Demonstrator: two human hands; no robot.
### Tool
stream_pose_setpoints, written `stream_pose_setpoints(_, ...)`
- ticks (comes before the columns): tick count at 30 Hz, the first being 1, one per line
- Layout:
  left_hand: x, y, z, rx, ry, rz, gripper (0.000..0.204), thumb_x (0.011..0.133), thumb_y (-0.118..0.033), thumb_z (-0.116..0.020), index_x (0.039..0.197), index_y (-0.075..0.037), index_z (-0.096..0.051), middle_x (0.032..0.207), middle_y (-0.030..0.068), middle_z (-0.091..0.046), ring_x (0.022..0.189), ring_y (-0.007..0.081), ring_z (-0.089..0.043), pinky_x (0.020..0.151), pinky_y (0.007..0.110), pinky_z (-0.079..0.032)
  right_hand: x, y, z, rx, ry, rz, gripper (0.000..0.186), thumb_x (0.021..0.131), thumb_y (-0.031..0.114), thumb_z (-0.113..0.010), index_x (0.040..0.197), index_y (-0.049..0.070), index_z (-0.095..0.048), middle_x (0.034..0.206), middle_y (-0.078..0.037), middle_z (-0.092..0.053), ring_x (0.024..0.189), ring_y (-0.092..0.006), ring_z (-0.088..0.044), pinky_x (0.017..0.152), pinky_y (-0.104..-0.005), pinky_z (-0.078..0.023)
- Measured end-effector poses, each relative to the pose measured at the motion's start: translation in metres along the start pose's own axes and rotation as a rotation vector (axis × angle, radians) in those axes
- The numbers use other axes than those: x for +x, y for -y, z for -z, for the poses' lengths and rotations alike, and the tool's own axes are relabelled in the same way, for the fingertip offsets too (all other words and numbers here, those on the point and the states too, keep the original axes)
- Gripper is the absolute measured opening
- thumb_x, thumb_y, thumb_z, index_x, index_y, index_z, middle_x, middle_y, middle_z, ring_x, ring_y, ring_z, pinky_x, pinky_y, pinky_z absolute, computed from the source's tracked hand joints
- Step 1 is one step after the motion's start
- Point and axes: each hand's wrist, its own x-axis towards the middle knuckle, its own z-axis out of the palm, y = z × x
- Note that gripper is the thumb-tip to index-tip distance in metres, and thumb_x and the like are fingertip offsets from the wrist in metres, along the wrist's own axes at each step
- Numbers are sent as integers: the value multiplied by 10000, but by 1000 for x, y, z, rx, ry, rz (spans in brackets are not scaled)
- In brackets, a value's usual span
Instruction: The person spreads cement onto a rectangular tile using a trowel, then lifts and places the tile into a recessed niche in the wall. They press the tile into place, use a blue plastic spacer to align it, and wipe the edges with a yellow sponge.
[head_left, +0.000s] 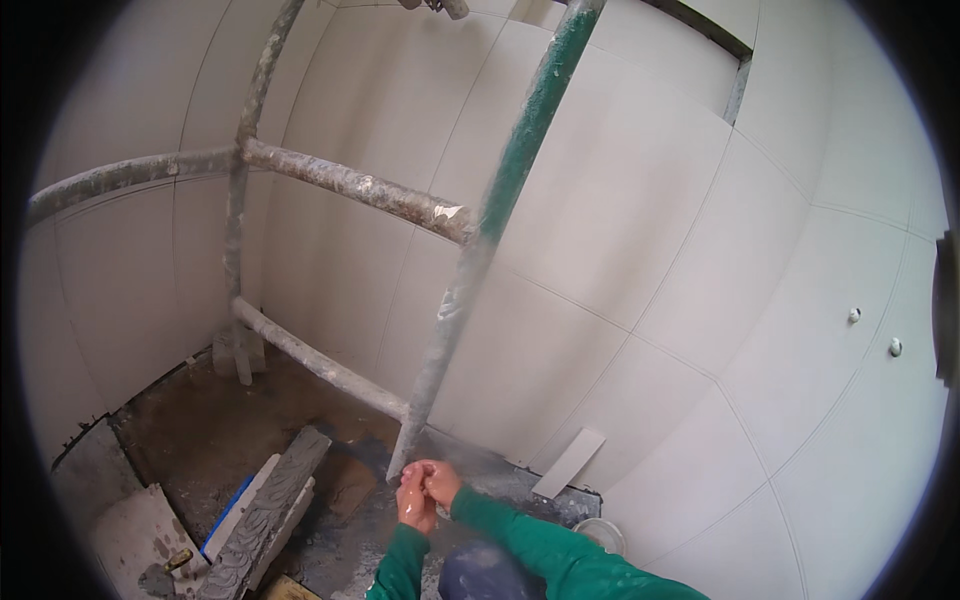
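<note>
At the bottom centre my left hand (414, 500) and my right hand (441, 482) are pressed together with fingers closed, and both look wet. Anything between them is hidden. They are just beside or in front of the lower end of a paint-spattered scaffold upright (446, 312); whether they touch it I cannot tell. The upright is green higher up and joins grey crossbars (340, 180). My green sleeves come in from the lower edge.
Tiled walls (640, 230) surround the scaffold frame. On the wet floor (190, 410) lie a mortar-crusted board (270, 500) over white slabs and a stained tile (130, 545) at left. A white strip (570, 462) leans at the right wall, near a bucket (612, 532).
</note>
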Motion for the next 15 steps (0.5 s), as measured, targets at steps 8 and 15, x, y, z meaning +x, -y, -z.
stream_pose_setpoints(8, 14, 34, 12, 703, 176, 172, 778, 970, -632, -434, 1228, 90, -567, 1108, 146, -673, 1097, 248, -605, 956, 356, -461, -36, 24, 45, -1189, 9, 265, 322, 985, 345, -481, 1005, 79, -661, 997, -158, -700, 899, -388, -658, 733, -462, -522)
stream_pose_setpoints(15, -1, 12, -32, 1086, -104, -387, 218, 826, -104, -601, 1016, -48, -694, 882, 117, -723, 829, 309, -684, 779, 383, -512, -149, 37, 161, -1180, -948, 340, 70, 864, 103, -589, 911, 59, -617, 811, -150, -646, 708, -333, -648, 647, -437, -516)
